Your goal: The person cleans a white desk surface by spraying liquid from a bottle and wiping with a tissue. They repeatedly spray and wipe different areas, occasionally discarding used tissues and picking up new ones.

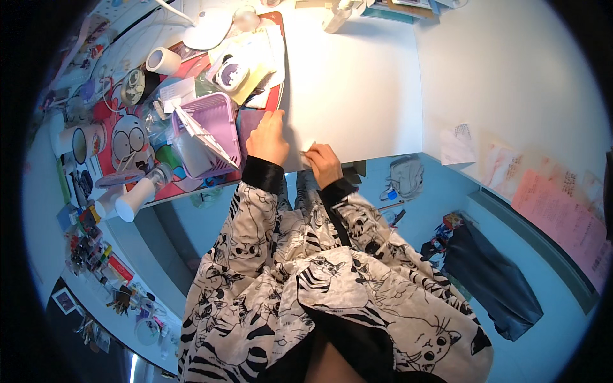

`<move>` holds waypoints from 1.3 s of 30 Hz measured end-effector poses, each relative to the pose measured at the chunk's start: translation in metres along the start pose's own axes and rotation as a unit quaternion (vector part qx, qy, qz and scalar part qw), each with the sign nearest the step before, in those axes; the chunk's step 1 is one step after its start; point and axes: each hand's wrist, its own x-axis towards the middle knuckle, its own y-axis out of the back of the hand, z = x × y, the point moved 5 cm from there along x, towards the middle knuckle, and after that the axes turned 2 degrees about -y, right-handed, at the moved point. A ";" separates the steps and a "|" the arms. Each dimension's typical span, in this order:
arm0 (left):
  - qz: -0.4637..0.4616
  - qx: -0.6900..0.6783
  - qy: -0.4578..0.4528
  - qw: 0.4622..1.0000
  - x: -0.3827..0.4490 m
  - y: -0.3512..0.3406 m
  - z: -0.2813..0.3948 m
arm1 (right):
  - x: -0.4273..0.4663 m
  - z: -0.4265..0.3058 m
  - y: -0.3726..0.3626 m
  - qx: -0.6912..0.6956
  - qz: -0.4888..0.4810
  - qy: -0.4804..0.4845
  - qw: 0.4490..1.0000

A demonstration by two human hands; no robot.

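My left hand (268,139) is curled over the right edge of a red cartoon desk mat (275,98), just beside a lilac plastic basket (231,129). Its fingertips are hidden from above. A shadow falls on the white desktop (354,95) along that edge. Between the fingers of my right hand (325,164) is a small white piece (309,147), perhaps folded paper or tissue, close above the desk near its front edge. White slatted plastic pieces (203,134) lean across the basket.
On the mat stand a white tape roll (164,61), a panda-faced case (231,74), papers and cups. A lamp base (208,28) and a clear bottle (338,16) are farther back. White cups (131,201) overhang the front edge at left. A grey bag (406,177) lies on the floor.
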 end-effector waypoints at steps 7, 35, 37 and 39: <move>-0.018 0.012 0.000 1.000 0.003 -0.001 0.003 | 0.092 0.032 0.011 0.014 0.067 -0.062 0.996; 0.003 0.010 -0.034 0.999 0.003 -0.005 -0.001 | 0.072 0.035 -0.006 0.042 0.045 -0.038 0.997; 0.003 0.016 -0.032 0.999 0.004 -0.006 -0.002 | 0.118 0.045 -0.007 0.105 0.090 -0.087 0.987; 0.004 0.012 -0.036 0.999 0.004 -0.009 -0.001 | 0.119 0.046 -0.006 0.074 0.099 -0.084 0.989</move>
